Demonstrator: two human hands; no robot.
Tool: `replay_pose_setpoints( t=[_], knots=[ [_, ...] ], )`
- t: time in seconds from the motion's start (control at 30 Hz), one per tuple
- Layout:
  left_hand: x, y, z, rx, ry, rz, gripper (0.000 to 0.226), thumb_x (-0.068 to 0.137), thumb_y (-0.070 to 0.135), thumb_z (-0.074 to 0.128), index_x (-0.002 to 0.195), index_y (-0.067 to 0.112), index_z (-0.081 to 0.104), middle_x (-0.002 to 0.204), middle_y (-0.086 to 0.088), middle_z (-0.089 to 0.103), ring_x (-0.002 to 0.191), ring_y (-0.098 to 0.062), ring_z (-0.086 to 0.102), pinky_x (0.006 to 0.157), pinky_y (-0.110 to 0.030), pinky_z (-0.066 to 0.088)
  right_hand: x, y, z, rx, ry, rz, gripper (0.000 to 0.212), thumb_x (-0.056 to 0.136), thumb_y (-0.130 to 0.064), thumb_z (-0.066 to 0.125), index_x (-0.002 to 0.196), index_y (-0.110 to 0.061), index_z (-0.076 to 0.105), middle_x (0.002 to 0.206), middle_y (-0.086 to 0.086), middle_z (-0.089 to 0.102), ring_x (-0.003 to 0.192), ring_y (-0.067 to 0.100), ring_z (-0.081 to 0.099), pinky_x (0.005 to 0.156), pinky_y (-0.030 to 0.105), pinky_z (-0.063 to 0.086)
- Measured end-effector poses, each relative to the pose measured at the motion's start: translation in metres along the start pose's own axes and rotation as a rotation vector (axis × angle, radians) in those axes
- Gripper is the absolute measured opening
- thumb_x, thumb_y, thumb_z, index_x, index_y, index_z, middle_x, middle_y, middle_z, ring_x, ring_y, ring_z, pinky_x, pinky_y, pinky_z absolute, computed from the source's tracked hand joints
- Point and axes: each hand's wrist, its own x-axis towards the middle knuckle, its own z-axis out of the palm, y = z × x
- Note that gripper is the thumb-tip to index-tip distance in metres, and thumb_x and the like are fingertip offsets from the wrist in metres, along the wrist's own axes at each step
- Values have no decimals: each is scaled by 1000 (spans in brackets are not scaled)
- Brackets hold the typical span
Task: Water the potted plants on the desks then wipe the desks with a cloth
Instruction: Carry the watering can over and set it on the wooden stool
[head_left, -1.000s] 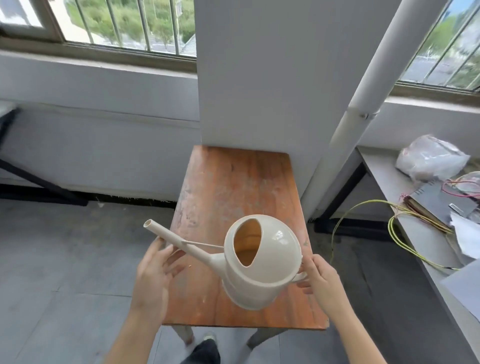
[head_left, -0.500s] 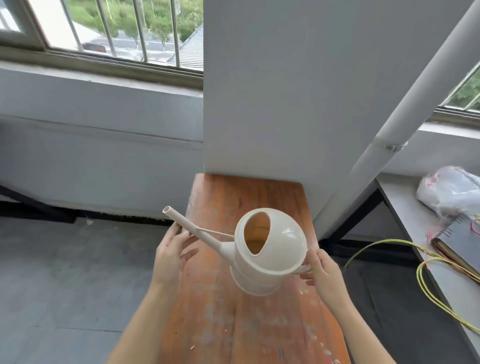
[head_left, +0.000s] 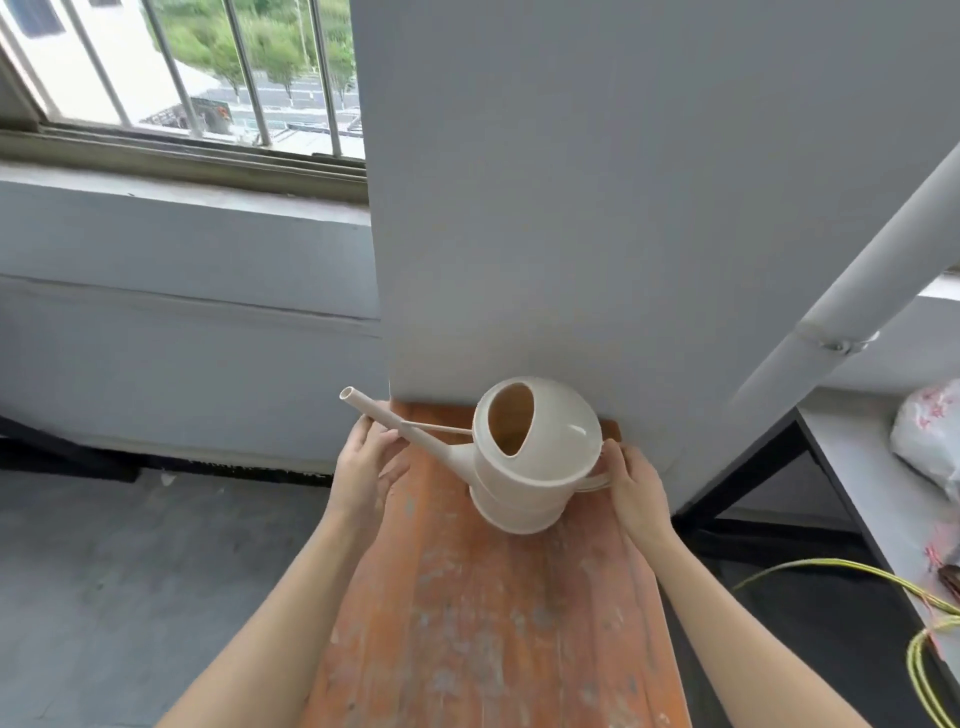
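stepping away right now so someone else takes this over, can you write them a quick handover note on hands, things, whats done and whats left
Left hand: open, fingers under the spout of the watering can, steadying it.
Right hand: curled round the can's handle.
The can is tilted, spout to the left, over the far end of the wooden table by the wall. Whether its base touches the wood cannot be told.
Done: nothing that shows. No potted plant or cloth is in view.
Left: find the plants, water them, then wipe the desks. A grey desk with a plastic bag stands to the right.
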Motion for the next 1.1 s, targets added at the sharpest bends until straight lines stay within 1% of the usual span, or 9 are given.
replay_pose_setpoints(
  t=[0.13,0.33,0.5,0.67,0.77,0.87,0.93,1.0,1.1],
  knots=[
    [30,0,11,5,-8,-7,27,93,8,40,113,20,55,103,3,64,97,-14,62,78,-27,46,38,5,8,-4,-16,-18,37,96,-37,32,106,-13,58,96,-1,61,92,19,55,76,32,36],
    [58,-8,16,0,-1,-48,24,93,8,40,105,22,56,100,2,64,96,-14,61,78,-25,47,64,13,19,52,-53,-7,32,97,-33,32,107,-13,56,99,-2,58,93,16,53,76,28,33],
    [70,-18,15,27,-20,-74,34,92,9,41,124,16,51,119,-4,59,103,-14,61,85,-26,47,75,23,24,57,-39,-14,35,97,-32,31,111,-11,56,107,3,60,100,19,54,81,30,37],
    [78,-19,15,49,-55,-72,30,87,13,47,104,32,63,134,-5,48,106,-14,59,82,-26,45,83,20,27,56,-13,2,37,98,-28,30,115,-6,55,117,11,58,108,25,53,84,29,34],
    [77,-15,14,135,-99,-97,29,77,25,52,97,43,64,134,-3,43,107,-15,54,82,-29,41,86,18,30,84,1,40,38,98,-28,29,117,-5,53,120,13,57,113,28,52,91,35,39],
    [71,-11,11,322,-63,-141,30,89,27,49,118,32,50,137,-2,41,116,-22,50,90,-37,42,78,17,30,133,68,107,38,98,-31,27,117,-9,52,118,13,58,111,31,53,96,43,42],
    [58,-10,0,405,4,-130,45,93,23,46,137,21,37,131,-2,46,111,-23,52,92,-37,43,61,19,27,185,184,175,35,96,-32,30,116,-12,51,117,13,58,108,33,55,96,48,44],
    [37,-11,-18,497,42,-67,47,93,19,47,139,16,38,123,-2,52,103,-20,54,87,-32,42,36,21,23,226,273,231,34,96,-28,34,120,-11,49,120,11,56,109,30,54,96,45,44],
    [-5,-18,-50,678,116,-2,34,91,15,49,125,11,53,117,-8,61,97,-17,54,83,-26,38,-9,24,18,157,226,244,31,94,-20,37,121,-11,49,117,5,53,102,19,48,86,31,37]
  ],
)
